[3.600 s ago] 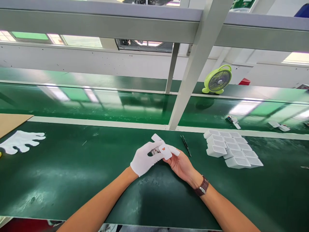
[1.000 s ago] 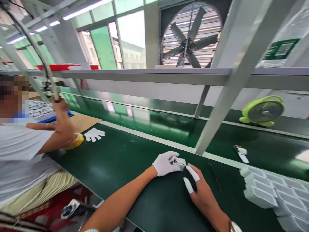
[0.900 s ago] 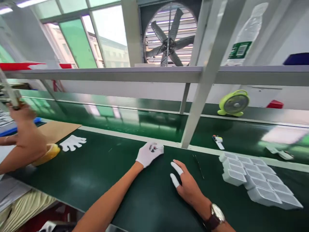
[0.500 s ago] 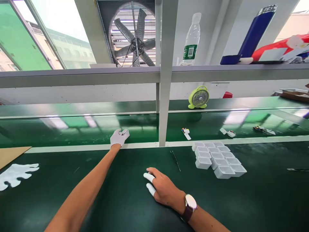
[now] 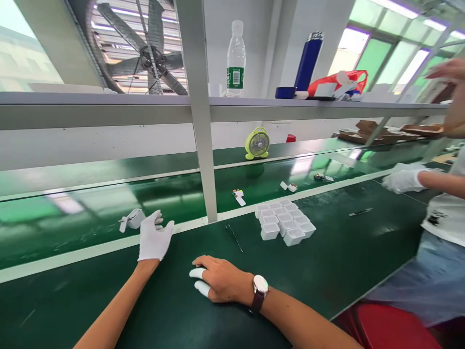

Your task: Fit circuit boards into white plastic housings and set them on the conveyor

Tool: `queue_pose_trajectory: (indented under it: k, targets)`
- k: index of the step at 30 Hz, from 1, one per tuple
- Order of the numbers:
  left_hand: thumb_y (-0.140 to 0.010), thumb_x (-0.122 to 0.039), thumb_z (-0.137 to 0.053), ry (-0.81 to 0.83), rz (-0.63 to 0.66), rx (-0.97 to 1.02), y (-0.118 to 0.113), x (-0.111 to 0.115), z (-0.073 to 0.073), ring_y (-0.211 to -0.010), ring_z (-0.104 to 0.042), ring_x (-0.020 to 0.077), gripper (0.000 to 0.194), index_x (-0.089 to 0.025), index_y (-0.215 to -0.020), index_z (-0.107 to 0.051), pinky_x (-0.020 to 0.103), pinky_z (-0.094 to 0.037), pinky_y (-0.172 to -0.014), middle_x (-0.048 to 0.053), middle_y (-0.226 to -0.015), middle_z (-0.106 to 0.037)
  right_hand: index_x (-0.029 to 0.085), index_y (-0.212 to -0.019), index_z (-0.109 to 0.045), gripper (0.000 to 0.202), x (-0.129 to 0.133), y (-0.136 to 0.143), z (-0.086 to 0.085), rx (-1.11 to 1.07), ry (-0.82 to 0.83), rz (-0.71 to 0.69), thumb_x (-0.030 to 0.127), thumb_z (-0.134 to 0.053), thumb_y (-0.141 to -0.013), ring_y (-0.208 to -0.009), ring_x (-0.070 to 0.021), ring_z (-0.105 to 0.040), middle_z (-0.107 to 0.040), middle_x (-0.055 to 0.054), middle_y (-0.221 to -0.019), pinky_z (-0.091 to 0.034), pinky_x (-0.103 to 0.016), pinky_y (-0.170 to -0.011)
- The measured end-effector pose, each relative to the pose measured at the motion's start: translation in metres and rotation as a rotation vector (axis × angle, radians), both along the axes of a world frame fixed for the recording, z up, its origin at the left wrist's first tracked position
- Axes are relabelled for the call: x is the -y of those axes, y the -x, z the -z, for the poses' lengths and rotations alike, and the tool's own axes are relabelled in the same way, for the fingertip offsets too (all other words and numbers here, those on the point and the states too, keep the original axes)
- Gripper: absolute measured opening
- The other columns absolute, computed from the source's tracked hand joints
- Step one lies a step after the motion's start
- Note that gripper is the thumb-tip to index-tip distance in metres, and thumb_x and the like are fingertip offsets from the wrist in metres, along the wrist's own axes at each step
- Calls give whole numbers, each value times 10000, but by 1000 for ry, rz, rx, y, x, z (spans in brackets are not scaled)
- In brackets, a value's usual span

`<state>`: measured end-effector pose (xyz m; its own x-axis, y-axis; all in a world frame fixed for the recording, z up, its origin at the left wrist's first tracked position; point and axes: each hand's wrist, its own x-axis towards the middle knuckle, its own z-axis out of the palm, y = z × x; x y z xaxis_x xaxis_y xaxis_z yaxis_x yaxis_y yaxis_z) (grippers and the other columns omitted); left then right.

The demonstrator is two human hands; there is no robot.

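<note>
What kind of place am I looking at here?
Most likely a factory assembly line: a long green conveyor belt runs past the bench, a batch of small white plastic housings waits beside tweezers, the left hand wears a white work glove, and a big wall exhaust fan turns behind.

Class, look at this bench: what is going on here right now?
A person sits at a green bench. The gloved left hand is open at the belt's edge, just beside a small white part lying on the belt and not gripping it. The bare right hand, with finger cots and a watch, rests flat on the bench. Tweezers and white trays lie to the right. Another person's gloved hand is at far right.
</note>
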<state>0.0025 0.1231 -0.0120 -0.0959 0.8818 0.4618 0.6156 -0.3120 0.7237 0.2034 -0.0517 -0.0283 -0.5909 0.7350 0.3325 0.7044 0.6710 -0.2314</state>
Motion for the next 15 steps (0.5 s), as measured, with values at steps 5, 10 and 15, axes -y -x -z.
queue_pose_trajectory:
  k: [5, 10, 15]
  targets:
    - [-745, -439, -598, 92, 290, 3, -40, 12, 20, -870, -682, 240, 521, -145, -1174, -628, 414, -590, -861, 120, -1079, -683, 163, -1207, -620, 276, -25, -43, -52, 231, 68, 193, 307, -522, -993, -1153, -247, -592, -607, -126, -1302, -496, -383, -996]
    - [-758, -410, -590, 144, 413, -67, -47, 21, 25, -720, -668, 210, 428, -178, -1108, -674, 366, -598, -759, 56, -877, -707, 98, -1098, -651, 188, -83, -111, -98, 321, 221, 556, 189, -573, -952, -1130, -292, -598, -613, -192, -1221, -501, -444, -970]
    - [-770, -434, -568, 111, 451, -103, -42, 25, 28, -709, -677, 200, 402, -205, -1071, -702, 331, -590, -750, 35, -841, -705, 166, -1260, -592, 346, -151, -128, -106, 270, 395, 800, 358, -629, -975, -1063, -234, -647, -621, -94, -1256, -570, -445, -895]
